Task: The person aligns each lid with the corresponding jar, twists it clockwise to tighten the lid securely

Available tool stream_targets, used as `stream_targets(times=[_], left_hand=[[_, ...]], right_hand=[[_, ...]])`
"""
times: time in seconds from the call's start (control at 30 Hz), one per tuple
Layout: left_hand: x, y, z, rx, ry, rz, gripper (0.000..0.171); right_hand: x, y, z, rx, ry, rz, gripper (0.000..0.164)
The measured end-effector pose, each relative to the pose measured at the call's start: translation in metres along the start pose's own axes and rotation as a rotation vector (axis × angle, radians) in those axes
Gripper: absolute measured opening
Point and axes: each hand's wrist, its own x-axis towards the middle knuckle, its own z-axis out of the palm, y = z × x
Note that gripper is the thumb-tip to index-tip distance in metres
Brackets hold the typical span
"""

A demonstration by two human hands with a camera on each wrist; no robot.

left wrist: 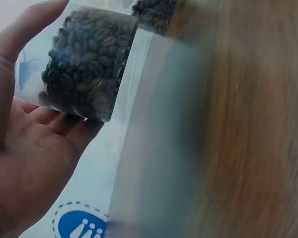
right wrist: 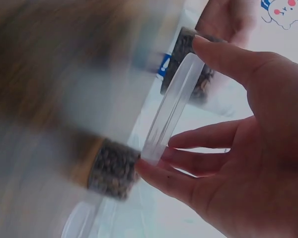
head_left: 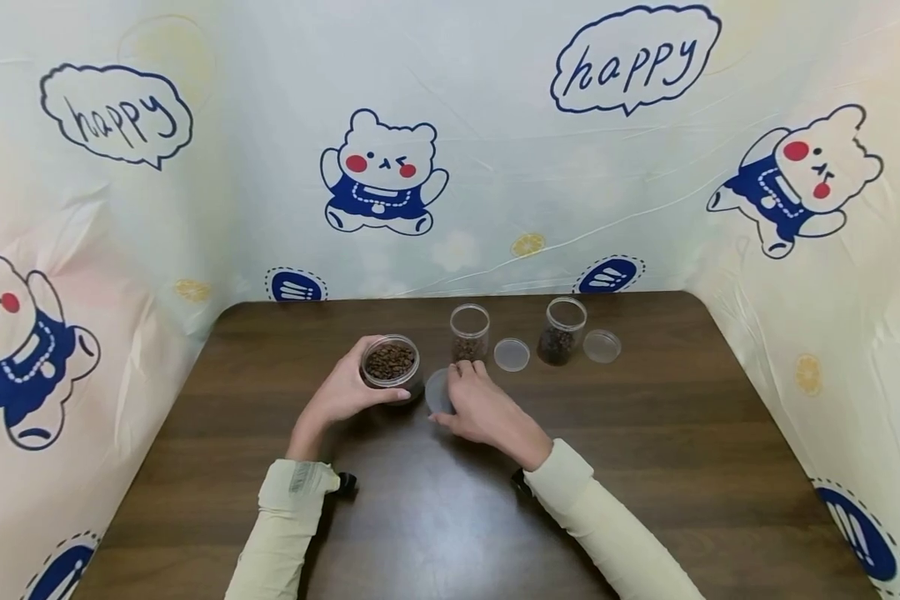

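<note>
My left hand [head_left: 345, 385] grips a clear jar [head_left: 401, 390] of brown coffee beans [left wrist: 89, 64], thumb on the near side and fingers round the far side. The jar's top is uncovered, with the beans high in it. To the right, my right hand [head_left: 487, 407] pinches a round translucent lid [right wrist: 171, 109] by its edge, between thumb and fingers. In the head view that lid is tilted beside the jar, its right part hidden behind the fingers. The right hand's fingertips overlap the foot of a second jar [head_left: 469, 321].
Behind the right hand, the second uncovered jar holds fewer beans. A third uncovered jar [head_left: 566, 312] with dark contents stands farther right. One flat lid [head_left: 512, 355] lies between these jars, another lid [head_left: 602, 346] at the far right. A printed cloth [head_left: 495, 192] rises behind the brown table [head_left: 435, 533].
</note>
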Motion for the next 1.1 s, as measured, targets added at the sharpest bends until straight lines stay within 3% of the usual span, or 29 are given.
stream_targets(times=[0.2, 0.5, 0.73, 0.9, 1.1], left_hand=[[0.006, 0.004, 0.017, -0.022, -0.034, 0.021, 0.093], [0.010, 0.012, 0.036, -0.044, -0.064, 0.066, 0.093], [0.005, 0.016, 0.050, -0.040, -0.121, 0.067, 0.094], [0.005, 0.021, 0.059, -0.008, -0.140, 0.072, 0.094], [0.008, 0.024, 0.071, -0.048, -0.146, 0.083, 0.094]], right_hand=[[-0.018, 0.018, -0.004, 0.023, -0.002, 0.003, 0.083], [-0.036, 0.040, -0.009, 0.106, 0.009, 0.098, 0.084], [-0.047, 0.055, -0.008, 0.132, -0.014, 0.147, 0.088], [-0.053, 0.066, -0.006, 0.153, 0.004, 0.145, 0.086], [-0.060, 0.078, -0.005, 0.145, 0.012, 0.146, 0.085]])
